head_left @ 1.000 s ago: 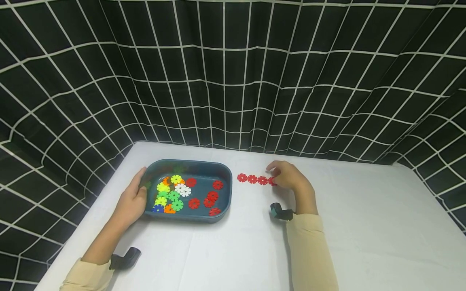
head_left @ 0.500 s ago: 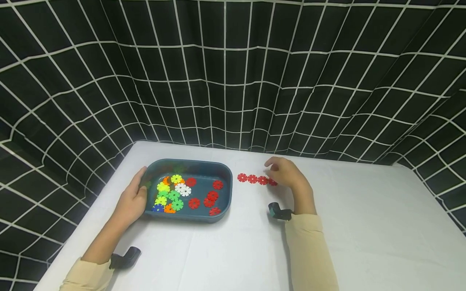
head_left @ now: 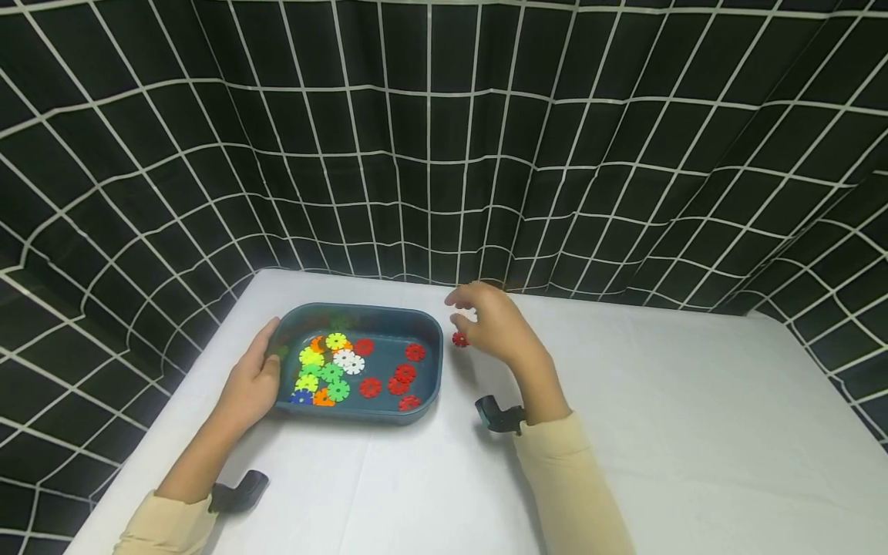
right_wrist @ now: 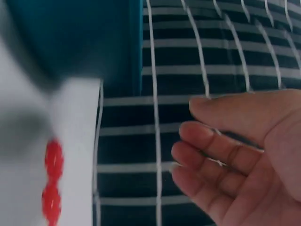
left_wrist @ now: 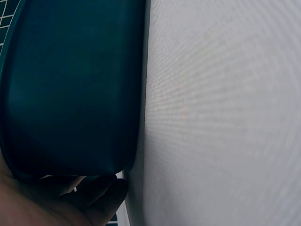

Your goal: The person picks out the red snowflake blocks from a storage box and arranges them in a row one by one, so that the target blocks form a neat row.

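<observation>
Right hand [head_left: 496, 324] has lifted off the row of red snowflake discs [head_left: 460, 339] and swung left toward the teal tray [head_left: 428, 324] vs a sec ago, when its fingertips were down at the right end of that row. Now it hangs w/ fingers loosely spread and slightly bent, nothing in them afaict; the wrist cam shows a bare palm. Only the leftmost disc of the row shows in the head view, rest are hidden behind the hand; wrist cam catches a couple more, blurry, lying flat on the white tablecloth [head_left: 694, 432]. So imo that last disc got set down and the hand is heading back for another. Left hand [head_left: 253, 385] hasn't budged, fingers wrapped on the tray's left rim, holding it steady. Tray's got more red discs [head_left: 405, 374] on its right side plus a yellow/green/white/orange/blue pile [head_left: 326, 370] on the left.
</observation>
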`<state>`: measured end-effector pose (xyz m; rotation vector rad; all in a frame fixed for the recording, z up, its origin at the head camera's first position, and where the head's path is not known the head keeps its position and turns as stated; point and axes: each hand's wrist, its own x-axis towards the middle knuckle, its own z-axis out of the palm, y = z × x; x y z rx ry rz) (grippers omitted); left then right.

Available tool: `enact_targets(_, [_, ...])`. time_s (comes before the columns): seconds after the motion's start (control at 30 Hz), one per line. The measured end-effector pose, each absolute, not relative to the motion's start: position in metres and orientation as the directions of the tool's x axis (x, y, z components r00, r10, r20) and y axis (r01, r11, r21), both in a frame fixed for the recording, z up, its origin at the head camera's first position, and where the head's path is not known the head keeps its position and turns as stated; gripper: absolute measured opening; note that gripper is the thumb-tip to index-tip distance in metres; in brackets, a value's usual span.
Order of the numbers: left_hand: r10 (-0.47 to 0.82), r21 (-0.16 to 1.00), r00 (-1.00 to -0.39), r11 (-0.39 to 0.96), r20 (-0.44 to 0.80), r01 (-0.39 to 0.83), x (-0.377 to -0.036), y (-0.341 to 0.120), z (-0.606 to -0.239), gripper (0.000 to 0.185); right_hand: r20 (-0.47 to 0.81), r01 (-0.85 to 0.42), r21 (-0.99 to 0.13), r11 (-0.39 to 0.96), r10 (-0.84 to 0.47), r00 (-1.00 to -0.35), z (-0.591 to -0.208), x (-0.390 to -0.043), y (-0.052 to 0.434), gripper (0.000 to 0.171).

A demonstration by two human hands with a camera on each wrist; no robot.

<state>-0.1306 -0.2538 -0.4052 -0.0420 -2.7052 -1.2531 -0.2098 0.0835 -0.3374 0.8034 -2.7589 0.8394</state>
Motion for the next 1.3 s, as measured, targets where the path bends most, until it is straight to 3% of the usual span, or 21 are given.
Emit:
enact_targets(0.17, [-0.039,0.753,-0.986,0.65,0.161,0.097,-0.131,-0.254,-0.405,0.055,0.281,-0.673,-0.386,0.631,-0.614,-0.737,-0.333,-0.191,0.046,0.024])
enact_targets(0.33, [-0.035,0.75,-0.986,0.655,0.16,0.098,-0.131,-0.255,-0.405,0.055,0.096,-0.702,-0.359,0.616,-0.724,-0.684,-0.338,-0.174,0.02,0.029])
enact_targets(0.53, [-0.037,0.747,-0.987,0.658,0.159,0.096,-0.132,-0.255,-0.405,0.055,-0.137,-0.667,-0.311,0.677,-0.727,-0.673,-0.351,-0.168,0.007,0.01])
enact_targets(0.63, [-0.036,0.748,-0.985,0.656,0.167,0.102,-0.132,-0.255,-0.406,0.055,-0.196,-0.66,-0.272,0.701,-0.712,-0.675,-0.357,-0.167,0.005,0.019])
enact_targets(0.87, [-0.038,0.746,-0.985,0.658,0.167,0.101,-0.133,-0.257,-0.407,0.055,-0.224,-0.684,-0.223,0.694,-0.72,-0.657,-0.363,-0.169,-0.001,0.023])
enact_targets(1.17, [-0.059,0.754,-0.99,0.654,0.129,0.06,-0.133,-0.255,-0.408,0.055,-0.347,-0.642,-0.284,0.712,-0.701,-0.623,-0.363,-0.174,-0.008,0.022])
enact_targets(1.3, [-0.059,0.753,-0.99,0.655,0.129,0.059,-0.133,-0.255,-0.408,0.055,-0.341,-0.62,-0.334,0.71,-0.704,-0.623,-0.366,-0.179,-0.011,0.021])
